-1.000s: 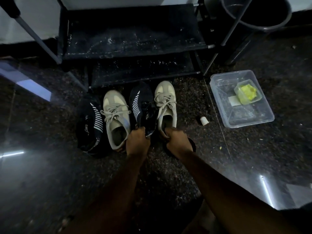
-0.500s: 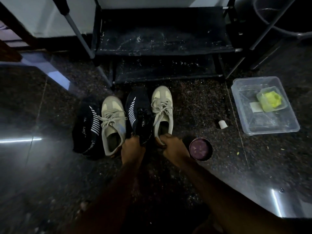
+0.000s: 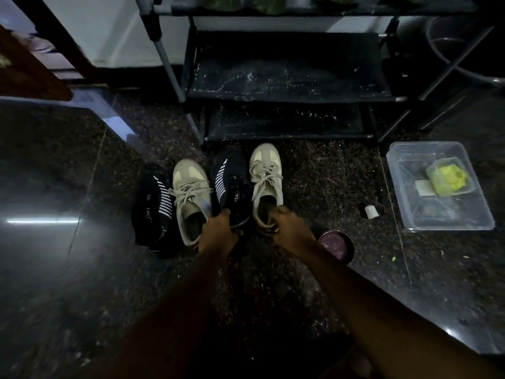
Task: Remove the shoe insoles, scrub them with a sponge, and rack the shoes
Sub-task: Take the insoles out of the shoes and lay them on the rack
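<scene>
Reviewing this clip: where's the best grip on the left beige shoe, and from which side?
Grip the heel rim of the left beige shoe, coming from the near side: it stands upright, toe toward the rack, opening nearest the person, so a thumb should hook inside.

left grip [image 3: 218, 231] holds black shoe [image 3: 232, 184] heel | right grip [image 3: 290, 228] holds beige shoe [image 3: 266, 181] heel

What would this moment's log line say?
left hand: grips heel of rightmost black white-striped knit shoe | right hand: grips heel of rightmost beige laced sneaker | place: floor before black rack
</scene>
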